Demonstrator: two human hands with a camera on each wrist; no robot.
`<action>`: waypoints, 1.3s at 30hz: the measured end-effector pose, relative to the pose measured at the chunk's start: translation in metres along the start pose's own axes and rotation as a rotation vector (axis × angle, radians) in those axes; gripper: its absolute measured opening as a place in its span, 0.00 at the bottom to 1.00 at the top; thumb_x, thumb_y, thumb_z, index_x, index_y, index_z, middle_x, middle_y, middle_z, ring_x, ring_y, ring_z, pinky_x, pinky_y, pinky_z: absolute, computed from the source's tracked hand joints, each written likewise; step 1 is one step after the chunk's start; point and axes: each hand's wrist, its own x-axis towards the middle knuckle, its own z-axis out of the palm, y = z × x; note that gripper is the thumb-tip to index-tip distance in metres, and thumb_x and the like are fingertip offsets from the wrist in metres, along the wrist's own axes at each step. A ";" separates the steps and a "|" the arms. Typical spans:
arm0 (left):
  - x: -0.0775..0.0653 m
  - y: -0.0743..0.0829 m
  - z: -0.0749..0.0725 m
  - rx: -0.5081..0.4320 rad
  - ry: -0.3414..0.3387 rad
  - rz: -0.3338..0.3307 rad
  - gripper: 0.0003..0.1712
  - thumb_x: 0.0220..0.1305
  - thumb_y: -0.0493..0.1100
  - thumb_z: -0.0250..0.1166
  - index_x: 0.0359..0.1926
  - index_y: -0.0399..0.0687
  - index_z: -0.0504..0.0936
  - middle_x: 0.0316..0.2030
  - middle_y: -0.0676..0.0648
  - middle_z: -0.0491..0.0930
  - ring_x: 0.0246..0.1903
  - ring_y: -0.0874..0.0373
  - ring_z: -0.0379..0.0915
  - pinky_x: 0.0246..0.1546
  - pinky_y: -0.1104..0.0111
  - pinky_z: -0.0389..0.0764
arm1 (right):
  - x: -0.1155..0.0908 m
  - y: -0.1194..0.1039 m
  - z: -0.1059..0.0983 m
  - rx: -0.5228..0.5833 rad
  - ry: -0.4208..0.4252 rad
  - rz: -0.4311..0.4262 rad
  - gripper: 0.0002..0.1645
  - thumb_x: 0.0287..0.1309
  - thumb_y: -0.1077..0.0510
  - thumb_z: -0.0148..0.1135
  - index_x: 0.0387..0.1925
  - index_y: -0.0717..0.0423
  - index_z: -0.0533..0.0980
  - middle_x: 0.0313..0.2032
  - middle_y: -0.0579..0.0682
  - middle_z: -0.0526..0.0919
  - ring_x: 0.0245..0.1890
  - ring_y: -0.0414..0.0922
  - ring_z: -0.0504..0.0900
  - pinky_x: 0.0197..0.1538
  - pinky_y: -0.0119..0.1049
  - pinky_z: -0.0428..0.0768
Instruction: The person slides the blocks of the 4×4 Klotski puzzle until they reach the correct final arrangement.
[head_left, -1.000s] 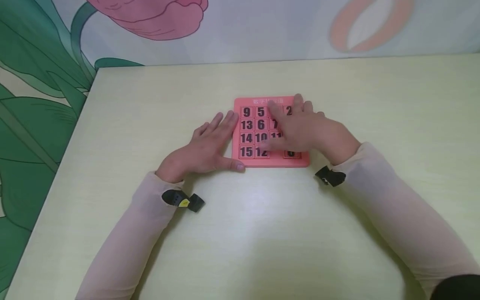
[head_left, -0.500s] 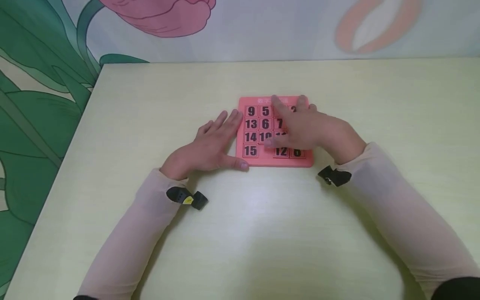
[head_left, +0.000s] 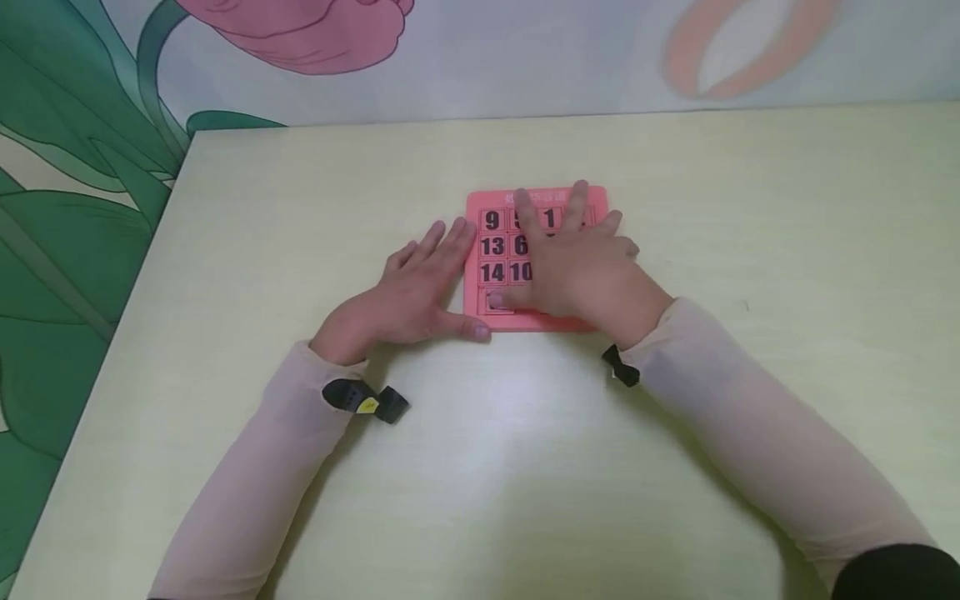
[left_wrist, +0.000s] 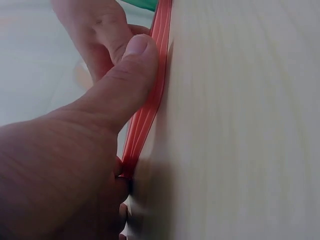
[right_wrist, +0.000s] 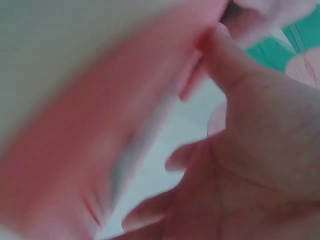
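A red sliding number puzzle lies on the table, its black-numbered tiles partly hidden by my right hand. That hand spreads over the board with straight fingers reaching its top edge. Its thumb touches the bottom-left tile; the rest of the bottom row is covered. In the right wrist view the thumb meets the blurred red board. My left hand rests against the puzzle's left side, fingers extended along it. Its thumb lies at the near edge in the left wrist view.
The pale wooden table stretches around the puzzle. Behind it stands a wall painted with green leaves and pink flower shapes. Black wrist devices are strapped on both sleeves.
The 12 tile slid right in the bottom row between the two earlier frames. My right hand has since shifted left, thumb now over the bottom-left tile; the left hand stays at the puzzle's side.
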 end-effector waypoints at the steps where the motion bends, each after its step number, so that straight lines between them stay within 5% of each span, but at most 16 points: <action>1: -0.001 0.000 0.000 -0.004 0.002 0.000 0.72 0.56 0.74 0.67 0.80 0.53 0.27 0.79 0.53 0.24 0.76 0.54 0.13 0.74 0.51 0.30 | -0.001 0.002 -0.003 0.012 -0.018 -0.021 0.71 0.58 0.26 0.62 0.78 0.37 0.21 0.73 0.75 0.20 0.67 0.86 0.42 0.56 0.76 0.67; 6: -0.003 0.000 0.001 -0.023 0.007 0.003 0.72 0.56 0.74 0.67 0.80 0.53 0.27 0.79 0.53 0.24 0.76 0.55 0.13 0.74 0.51 0.30 | -0.006 0.013 -0.015 0.057 -0.106 -0.113 0.65 0.64 0.40 0.66 0.80 0.35 0.27 0.73 0.73 0.19 0.68 0.85 0.40 0.55 0.80 0.62; 14: 0.007 0.007 0.003 -0.011 0.004 0.033 0.71 0.57 0.74 0.65 0.80 0.52 0.28 0.79 0.52 0.24 0.76 0.54 0.14 0.74 0.50 0.32 | -0.022 0.016 -0.010 -0.098 -0.109 -0.324 0.50 0.62 0.29 0.61 0.79 0.34 0.53 0.78 0.66 0.31 0.75 0.72 0.33 0.63 0.79 0.48; 21: 0.018 0.013 0.004 0.006 -0.009 0.052 0.71 0.58 0.75 0.65 0.80 0.51 0.28 0.79 0.51 0.24 0.76 0.52 0.14 0.74 0.50 0.32 | -0.027 0.030 -0.011 -0.042 -0.202 -0.484 0.43 0.62 0.30 0.62 0.75 0.33 0.64 0.80 0.58 0.35 0.77 0.62 0.29 0.69 0.72 0.43; 29: 0.021 0.015 0.006 0.005 -0.011 0.048 0.73 0.55 0.77 0.65 0.80 0.52 0.27 0.79 0.52 0.23 0.76 0.53 0.13 0.74 0.49 0.32 | -0.023 0.023 -0.001 -0.038 -0.130 -0.460 0.54 0.63 0.32 0.62 0.81 0.33 0.45 0.80 0.54 0.42 0.77 0.62 0.29 0.70 0.70 0.42; 34: 0.024 0.017 0.004 0.011 -0.003 0.060 0.72 0.56 0.76 0.65 0.80 0.51 0.27 0.79 0.52 0.24 0.76 0.53 0.13 0.74 0.49 0.32 | -0.030 0.027 -0.010 0.044 -0.176 -0.501 0.46 0.67 0.39 0.61 0.80 0.35 0.53 0.77 0.50 0.55 0.78 0.61 0.37 0.71 0.66 0.49; 39: 0.026 0.018 0.004 0.013 -0.008 0.058 0.72 0.55 0.77 0.65 0.80 0.51 0.28 0.79 0.52 0.24 0.76 0.53 0.14 0.74 0.50 0.32 | -0.014 0.028 -0.011 0.076 -0.012 -0.521 0.31 0.72 0.49 0.55 0.71 0.56 0.66 0.72 0.56 0.65 0.78 0.59 0.42 0.73 0.61 0.50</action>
